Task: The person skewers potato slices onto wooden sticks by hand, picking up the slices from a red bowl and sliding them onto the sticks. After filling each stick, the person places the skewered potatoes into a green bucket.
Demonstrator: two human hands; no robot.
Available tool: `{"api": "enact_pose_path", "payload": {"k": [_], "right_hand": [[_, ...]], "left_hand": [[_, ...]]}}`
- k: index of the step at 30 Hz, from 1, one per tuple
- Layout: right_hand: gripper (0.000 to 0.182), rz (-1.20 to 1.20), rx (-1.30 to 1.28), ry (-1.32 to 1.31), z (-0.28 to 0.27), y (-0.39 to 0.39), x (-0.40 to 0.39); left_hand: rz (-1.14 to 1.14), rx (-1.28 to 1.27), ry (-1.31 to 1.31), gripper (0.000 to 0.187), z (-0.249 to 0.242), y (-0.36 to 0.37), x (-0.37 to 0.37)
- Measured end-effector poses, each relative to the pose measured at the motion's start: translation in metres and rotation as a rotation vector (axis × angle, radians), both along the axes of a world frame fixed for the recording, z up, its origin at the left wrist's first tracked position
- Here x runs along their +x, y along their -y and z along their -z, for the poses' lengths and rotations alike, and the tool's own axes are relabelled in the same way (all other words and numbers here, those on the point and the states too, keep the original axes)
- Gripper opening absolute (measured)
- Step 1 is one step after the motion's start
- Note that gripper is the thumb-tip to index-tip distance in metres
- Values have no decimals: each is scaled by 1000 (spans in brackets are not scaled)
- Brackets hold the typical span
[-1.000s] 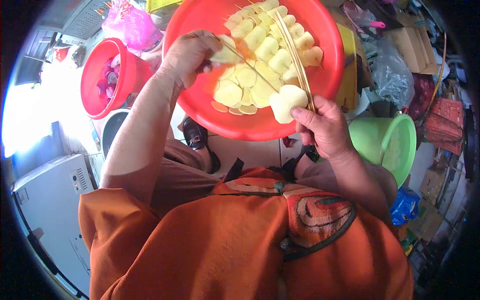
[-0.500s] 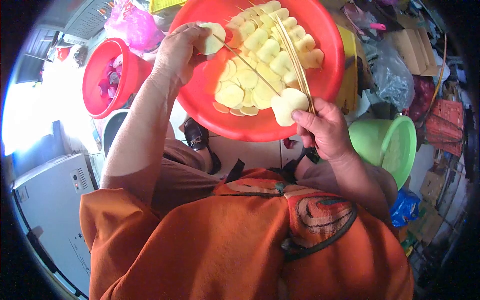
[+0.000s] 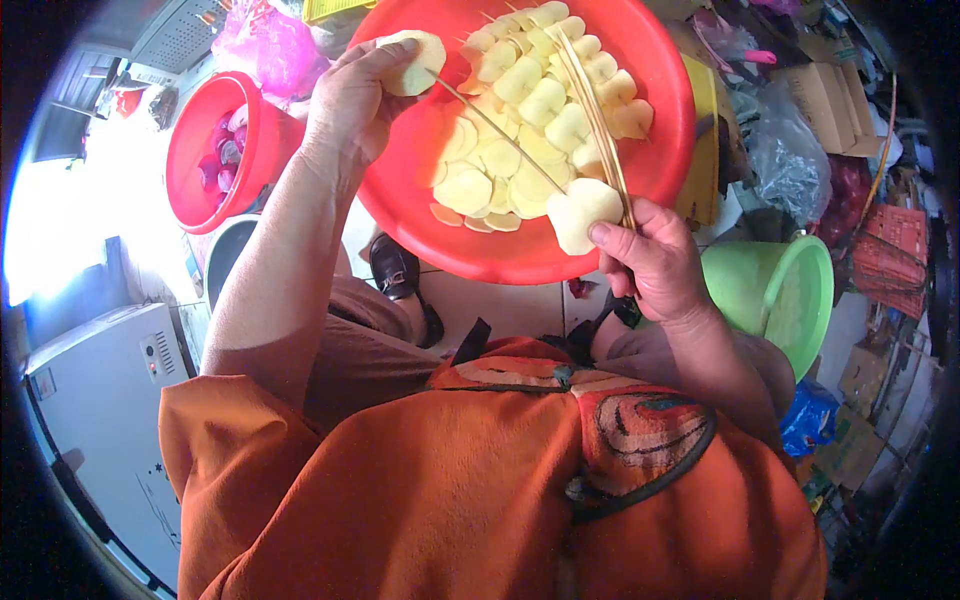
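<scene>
My left hand [image 3: 352,100] pinches a round, pale potato slice [image 3: 416,66] at the upper left of the basin, its thumb lying along the slice's top edge. A thin wooden skewer [image 3: 497,132] runs slantwise between my hands, its upper-left tip right at that slice. Overlapping pale potato slices [image 3: 582,214] sit on the skewer's lower end, gripped by my right hand [image 3: 650,258]. The same hand also holds a bundle of bare bamboo skewers [image 3: 600,125] pointing up and away. Below lie loose potato slices [image 3: 465,190] and rows of skewered slices [image 3: 540,100] in a red basin [image 3: 480,262].
A smaller red bucket [image 3: 180,180] with purple-red pieces stands at the left, near a pink plastic bag [image 3: 262,50]. To the right is a light green bucket [image 3: 800,310]. Cardboard boxes [image 3: 835,100] and plastic bags lie farther right; a white appliance [image 3: 105,400] stands lower left.
My left hand's slice has turned a little and moved slightly up and left, with the thumb now over its top edge. My right hand has shifted slightly right and down.
</scene>
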State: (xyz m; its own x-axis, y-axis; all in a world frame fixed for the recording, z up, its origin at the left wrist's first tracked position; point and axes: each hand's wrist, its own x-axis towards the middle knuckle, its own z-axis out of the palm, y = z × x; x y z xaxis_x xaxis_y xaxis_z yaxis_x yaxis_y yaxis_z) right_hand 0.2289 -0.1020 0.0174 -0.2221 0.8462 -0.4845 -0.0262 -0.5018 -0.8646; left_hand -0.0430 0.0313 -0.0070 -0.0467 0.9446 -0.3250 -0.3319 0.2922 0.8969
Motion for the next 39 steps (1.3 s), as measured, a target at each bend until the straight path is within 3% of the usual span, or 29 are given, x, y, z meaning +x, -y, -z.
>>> {"api": "enact_pose_path", "payload": {"k": [3,5,9,11,14,21,27,31,39], "right_hand": [[26,8,1,-17,1,0,1],[25,10,7,0,1,0,1],[24,28,13,9,3,0,2],[24,31,10,13,3,-1,2],[23,8,31,28,2,-1,2],[21,11,5,6,1,2,0],[22,26,13,40,6,3,0],[21,38,42,34,6,0,-3],[22,81,30,-6,5,-1,-1]], "left_hand": [[-6,43,-79,22,-4,3,3],[134,144,-288,23,-5,5,1],[191,76,-308,25,-17,14,15],[71,23,-129,25,-12,13,18],[16,-21,-156,26,-9,9,17],[45,-120,34,22,-11,10,14],[267,-142,24,26,-9,17,18],[572,-268,-160,26,-21,41,48],[590,-260,-133,21,-15,35,42]]}}
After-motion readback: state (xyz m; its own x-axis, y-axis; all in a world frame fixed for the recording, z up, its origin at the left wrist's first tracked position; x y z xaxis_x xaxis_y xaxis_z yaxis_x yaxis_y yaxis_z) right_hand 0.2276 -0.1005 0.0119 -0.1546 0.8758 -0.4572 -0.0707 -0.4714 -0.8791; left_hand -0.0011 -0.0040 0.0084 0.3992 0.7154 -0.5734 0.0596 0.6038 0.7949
